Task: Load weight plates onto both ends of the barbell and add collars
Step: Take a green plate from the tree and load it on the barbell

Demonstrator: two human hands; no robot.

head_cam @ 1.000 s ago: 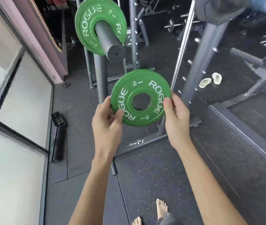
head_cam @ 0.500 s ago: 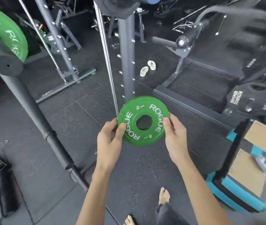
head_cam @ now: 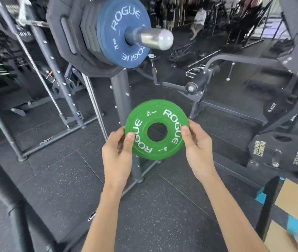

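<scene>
A small green 1 kg plate (head_cam: 156, 113) marked ROGUE is held upright in front of me, its face toward the camera. My left hand (head_cam: 117, 151) pinches its left rim, thumb on the face. My right hand (head_cam: 196, 142) grips its right rim the same way. Above, a silver peg end (head_cam: 156, 39) sticks out toward me, carrying a blue 2 kg plate (head_cam: 115, 39) and several black plates (head_cam: 68, 33) behind it. The green plate is well below that peg. The barbell end is out of view.
A grey upright post (head_cam: 121, 99) stands just behind the green plate. Black 20 kg plates (head_cam: 281, 151) hang on pegs at the right. A dark sloping rack post (head_cam: 13, 206) crosses the lower left. Cardboard and teal blocks (head_cam: 295, 200) lie at the lower right.
My view has swung right: the barbell end with its green plate has left the frame, and the storage peg with the blue plate has come in. Both hands keep their hold on the green plate.
</scene>
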